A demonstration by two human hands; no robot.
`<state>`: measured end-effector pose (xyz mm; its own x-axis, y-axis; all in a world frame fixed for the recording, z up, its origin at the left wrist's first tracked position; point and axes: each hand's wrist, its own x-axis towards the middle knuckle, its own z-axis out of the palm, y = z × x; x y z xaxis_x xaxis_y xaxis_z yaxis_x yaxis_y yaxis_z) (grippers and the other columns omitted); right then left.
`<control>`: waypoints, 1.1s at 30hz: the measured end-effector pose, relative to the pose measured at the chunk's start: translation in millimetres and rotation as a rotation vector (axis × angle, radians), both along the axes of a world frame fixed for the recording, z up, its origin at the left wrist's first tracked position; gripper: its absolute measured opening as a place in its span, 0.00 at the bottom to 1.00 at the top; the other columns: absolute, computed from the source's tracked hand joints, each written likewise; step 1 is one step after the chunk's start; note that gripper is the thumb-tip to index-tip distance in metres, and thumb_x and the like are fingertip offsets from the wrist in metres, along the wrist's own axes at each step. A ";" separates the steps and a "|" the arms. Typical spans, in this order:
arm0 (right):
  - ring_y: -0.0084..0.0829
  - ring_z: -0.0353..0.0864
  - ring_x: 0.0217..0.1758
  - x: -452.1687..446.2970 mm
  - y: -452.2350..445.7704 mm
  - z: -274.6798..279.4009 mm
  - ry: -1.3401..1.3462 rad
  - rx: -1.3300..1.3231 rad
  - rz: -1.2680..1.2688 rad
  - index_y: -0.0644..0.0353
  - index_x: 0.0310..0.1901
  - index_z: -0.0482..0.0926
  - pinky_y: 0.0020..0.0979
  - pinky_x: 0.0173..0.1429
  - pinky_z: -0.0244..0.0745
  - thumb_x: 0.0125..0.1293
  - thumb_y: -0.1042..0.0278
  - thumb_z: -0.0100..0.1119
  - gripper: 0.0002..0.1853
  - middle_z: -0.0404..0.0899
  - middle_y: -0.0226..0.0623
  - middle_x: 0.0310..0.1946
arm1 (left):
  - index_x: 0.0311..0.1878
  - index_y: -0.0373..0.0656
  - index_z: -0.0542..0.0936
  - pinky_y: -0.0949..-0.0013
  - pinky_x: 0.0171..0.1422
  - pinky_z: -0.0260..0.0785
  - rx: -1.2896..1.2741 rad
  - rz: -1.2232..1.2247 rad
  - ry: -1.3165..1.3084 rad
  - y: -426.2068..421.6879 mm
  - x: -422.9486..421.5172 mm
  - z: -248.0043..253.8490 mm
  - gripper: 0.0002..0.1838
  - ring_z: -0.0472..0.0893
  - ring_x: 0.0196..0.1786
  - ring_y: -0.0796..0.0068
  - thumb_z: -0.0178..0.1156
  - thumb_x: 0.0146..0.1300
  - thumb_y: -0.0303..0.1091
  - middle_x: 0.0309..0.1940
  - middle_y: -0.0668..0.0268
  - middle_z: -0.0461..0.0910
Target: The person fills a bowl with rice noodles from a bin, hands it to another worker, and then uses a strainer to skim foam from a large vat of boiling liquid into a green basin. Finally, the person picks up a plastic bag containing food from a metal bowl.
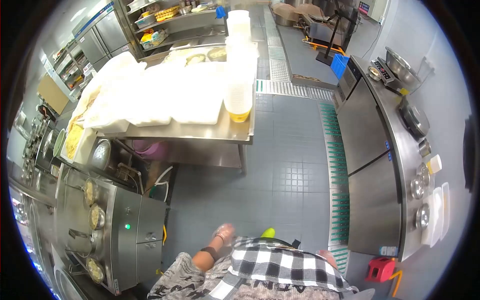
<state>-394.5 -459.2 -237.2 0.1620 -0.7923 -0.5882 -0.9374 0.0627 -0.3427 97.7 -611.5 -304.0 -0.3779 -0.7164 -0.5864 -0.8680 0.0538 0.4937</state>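
My left hand (224, 234) hangs in front of my body above the grey floor, seemingly in a clear glove, with a dark band at the forearm. Its fingers are blurred, and I see nothing held in it. Only a small part of my right hand (327, 257) shows past the edge of the black-and-white checked apron (280, 260); its fingers are hidden. A bright green shoe tip (268, 233) pokes out beyond the apron. Neither hand touches a counter.
Ahead left stands a steel table (200, 131) with overexposed white tubs (197, 95) and stacked cups (239, 97). A cooker (125, 212) with several round baskets is at left. Along the right runs a steel counter (372, 200); a red stool (380, 270) sits near its end.
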 end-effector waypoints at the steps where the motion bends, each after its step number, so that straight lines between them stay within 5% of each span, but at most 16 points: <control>1: 0.37 0.74 0.44 -15.1 -12.5 -10.2 0.057 0.057 -0.024 0.53 0.32 0.79 0.33 0.49 0.68 0.51 0.60 0.53 0.10 0.77 0.37 0.39 | 0.35 0.47 0.80 0.64 0.45 0.69 0.024 0.212 0.195 -13.2 -15.8 -7.2 0.14 0.77 0.39 0.63 0.51 0.52 0.43 0.34 0.63 0.79; 4: 0.40 0.76 0.40 -70.5 -42.4 -100.9 0.223 0.225 0.036 0.53 0.26 0.80 0.34 0.45 0.70 0.49 0.60 0.54 0.09 0.79 0.38 0.35 | 0.36 0.47 0.79 0.63 0.42 0.70 0.059 0.632 0.579 -61.6 -49.4 -8.3 0.15 0.77 0.36 0.63 0.48 0.54 0.43 0.32 0.65 0.79; 6: 0.36 0.78 0.35 -46.4 -104.5 -46.6 0.189 0.166 -0.049 0.56 0.30 0.79 0.34 0.39 0.71 0.49 0.61 0.54 0.10 0.79 0.39 0.32 | 0.49 0.42 0.69 0.72 0.25 0.66 0.981 1.058 1.204 -105.8 -55.6 1.1 0.19 0.72 0.22 0.74 0.53 0.52 0.27 0.24 0.65 0.74; 7: 0.35 0.77 0.37 -37.3 -134.6 -30.1 0.083 0.216 -0.195 0.57 0.33 0.78 0.33 0.42 0.70 0.49 0.59 0.55 0.12 0.78 0.40 0.34 | 0.49 0.42 0.69 0.72 0.25 0.66 0.980 1.054 1.204 -128.2 -70.4 21.9 0.19 0.72 0.22 0.74 0.53 0.52 0.27 0.24 0.65 0.74; 9: 0.34 0.75 0.43 -24.9 -191.2 -7.8 -0.133 0.312 -0.483 0.59 0.40 0.76 0.32 0.47 0.68 0.51 0.57 0.56 0.17 0.76 0.40 0.40 | 0.49 0.42 0.68 0.73 0.20 0.64 0.463 0.942 0.464 -167.3 -105.9 89.5 0.20 0.71 0.19 0.75 0.54 0.50 0.25 0.23 0.65 0.74; 12: 0.33 0.73 0.48 -27.9 -257.7 38.0 -0.347 0.399 -0.768 0.60 0.46 0.74 0.30 0.52 0.67 0.52 0.55 0.58 0.23 0.74 0.41 0.46 | 0.47 0.41 0.70 0.73 0.20 0.63 0.449 0.924 0.443 -226.8 -132.5 96.2 0.18 0.71 0.19 0.77 0.53 0.49 0.24 0.22 0.65 0.74; 14: 0.35 0.78 0.34 -41.6 -299.1 79.9 -0.293 0.166 -0.653 0.63 0.42 0.74 0.33 0.40 0.71 0.57 0.60 0.49 0.17 0.79 0.40 0.31 | 0.47 0.42 0.71 0.73 0.26 0.67 0.434 0.845 0.464 -271.7 -153.7 76.6 0.17 0.73 0.24 0.76 0.55 0.50 0.26 0.25 0.65 0.75; 18: 0.44 0.75 0.27 -225.4 -281.5 -132.5 0.125 -0.387 0.162 0.64 0.33 0.76 0.38 0.33 0.71 0.52 0.63 0.52 0.12 0.76 0.47 0.25 | 0.43 0.44 0.74 0.73 0.31 0.69 0.447 0.821 0.595 -382.2 -207.5 90.1 0.13 0.75 0.29 0.77 0.57 0.52 0.28 0.30 0.67 0.77; 19: 0.44 0.75 0.27 -247.2 -306.1 -120.0 0.128 -0.391 0.175 0.64 0.33 0.76 0.38 0.33 0.71 0.52 0.63 0.52 0.12 0.76 0.47 0.25 | 0.40 0.43 0.76 0.73 0.31 0.68 0.375 0.800 0.521 -407.1 -225.6 108.8 0.10 0.75 0.28 0.78 0.56 0.54 0.31 0.29 0.68 0.77; 21: 0.45 0.75 0.28 -219.8 -369.7 6.7 -0.089 0.050 -0.595 0.61 0.30 0.76 0.38 0.32 0.70 0.48 0.66 0.53 0.10 0.76 0.46 0.25 | 0.39 0.44 0.77 0.73 0.31 0.67 0.298 0.695 0.459 -458.1 -253.1 126.0 0.10 0.74 0.27 0.79 0.55 0.54 0.34 0.29 0.68 0.76; 24: 0.46 0.75 0.29 -188.0 -448.7 114.2 -0.319 0.201 -1.054 0.58 0.27 0.77 0.39 0.31 0.70 0.44 0.70 0.54 0.07 0.76 0.44 0.25 | 0.38 0.47 0.77 0.73 0.31 0.66 0.182 0.539 0.344 -525.3 -287.7 167.2 0.11 0.73 0.27 0.80 0.54 0.55 0.39 0.27 0.70 0.76; 26: 0.39 0.76 0.32 -306.5 -409.3 -79.9 -0.477 0.039 -0.642 0.60 0.29 0.77 0.36 0.35 0.71 0.47 0.70 0.53 0.07 0.77 0.42 0.29 | 0.38 0.48 0.78 0.73 0.31 0.66 0.142 0.507 0.299 -565.8 -310.9 168.6 0.11 0.73 0.27 0.81 0.53 0.55 0.42 0.26 0.71 0.76; 27: 0.39 0.76 0.32 -293.4 -419.3 -42.7 -0.244 0.105 -0.663 0.60 0.30 0.77 0.35 0.35 0.71 0.48 0.70 0.53 0.07 0.77 0.42 0.29 | 0.35 0.48 0.78 0.73 0.30 0.66 0.157 0.560 0.375 -584.6 -322.0 157.5 0.10 0.72 0.26 0.80 0.53 0.54 0.41 0.23 0.71 0.75; 32: 0.36 0.76 0.30 -320.3 -557.0 -24.3 -0.032 0.164 -0.456 0.61 0.34 0.76 0.33 0.33 0.71 0.49 0.69 0.53 0.10 0.77 0.41 0.30 | 0.32 0.48 0.78 0.74 0.29 0.65 0.240 0.728 0.511 -687.8 -341.7 143.0 0.09 0.72 0.25 0.80 0.54 0.53 0.41 0.20 0.71 0.73; 33: 0.35 0.76 0.29 -335.0 -596.2 -22.8 -0.009 0.151 -0.407 0.61 0.34 0.76 0.33 0.33 0.71 0.49 0.69 0.53 0.10 0.77 0.41 0.30 | 0.31 0.48 0.78 0.74 0.28 0.65 0.048 0.689 0.559 -710.7 -335.6 114.0 0.09 0.71 0.24 0.80 0.54 0.53 0.41 0.19 0.71 0.73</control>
